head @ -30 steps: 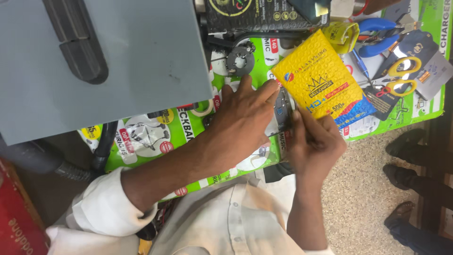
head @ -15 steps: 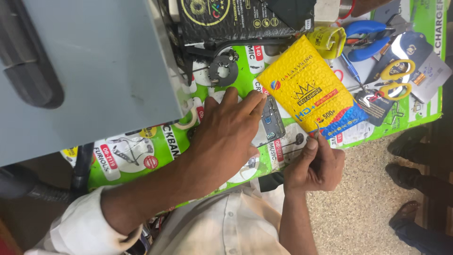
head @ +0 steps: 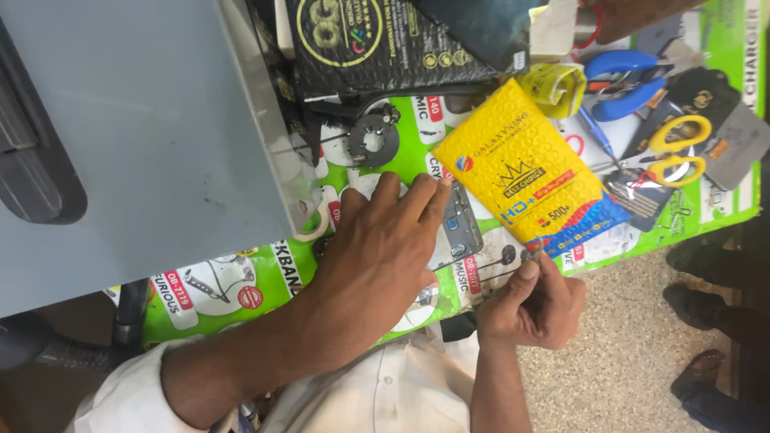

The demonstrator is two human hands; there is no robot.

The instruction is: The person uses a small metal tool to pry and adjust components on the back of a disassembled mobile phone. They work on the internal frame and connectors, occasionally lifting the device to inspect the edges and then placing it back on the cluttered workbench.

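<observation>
Now the left hand (head: pixel 377 256) lies flat, fingers (head: pixel 417 196) spread & pressed on a grey opened phone body w/ metal frame (head: pixel 461 228), which sits mid-worktop on the green printed mat (head: pixel 216 281). A sec ago the right hand (head: pixel 533 305) was up against the phone; it's since pulled back to the near edge, fingers pinched shut on a tiny silvery bit (head: pixel 536 250), too small to ID. So sth small seems lifted off. Right of the phone: yellow bubble-padded pouch (head: pixel 517 172); further right, yellow-handled scissors (head: pixel 674 148), blue-handled pliers (head: pixel 626 80).
</observation>
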